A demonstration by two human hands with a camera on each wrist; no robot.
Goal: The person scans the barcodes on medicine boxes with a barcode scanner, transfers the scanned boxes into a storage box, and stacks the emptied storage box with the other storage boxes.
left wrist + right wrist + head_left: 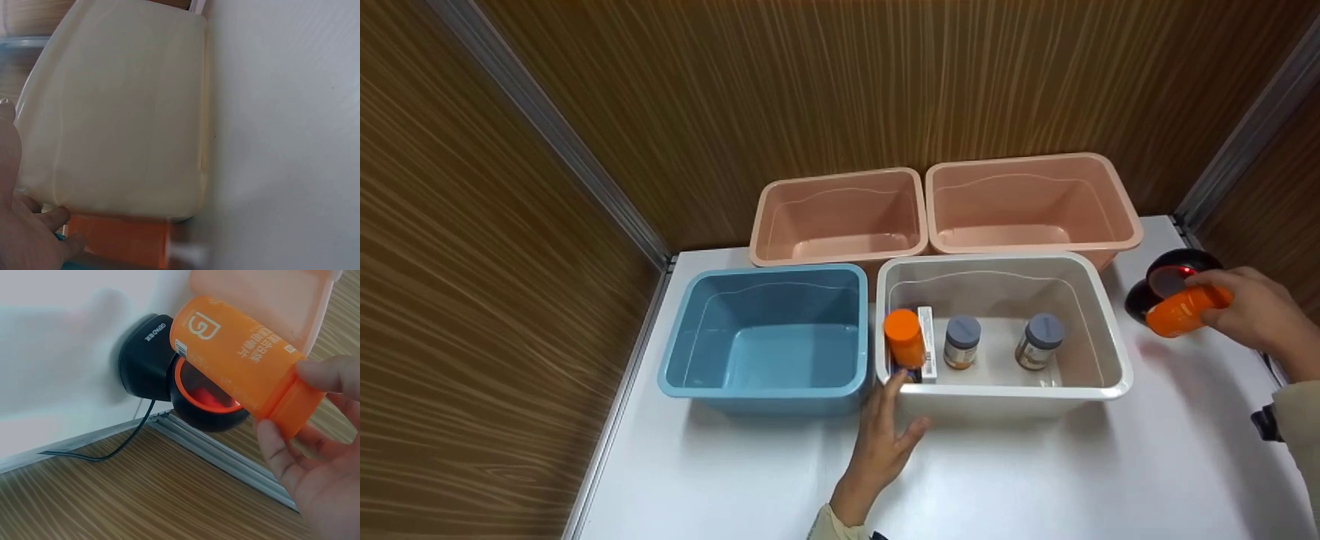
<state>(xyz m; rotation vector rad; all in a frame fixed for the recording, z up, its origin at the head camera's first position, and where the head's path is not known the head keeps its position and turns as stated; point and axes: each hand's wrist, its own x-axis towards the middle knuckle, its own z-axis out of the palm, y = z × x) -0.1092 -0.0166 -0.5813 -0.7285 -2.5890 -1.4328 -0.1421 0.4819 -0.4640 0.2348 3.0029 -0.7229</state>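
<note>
My right hand (1256, 307) grips an orange pill bottle (1185, 309) by its cap, tilted, with its side turned to a black barcode scanner (1159, 281). In the right wrist view, the bottle (236, 354) overlaps the scanner's round window (205, 391), which glows red. My left hand (877, 442) reaches to the front rim of the white bin (1005, 391), fingers extended. Inside that bin stand another orange bottle (904, 337), a slim white box (928, 345) and two jars with grey-blue lids, one left (962, 341) and one right (1039, 341).
To the left of the white bin stands a blue bin (765, 391). Two pink bins, left (840, 180) and right (1027, 163), stand behind along the wood-patterned wall (840, 82). A black cable (129, 439) runs from the scanner over the table edge.
</note>
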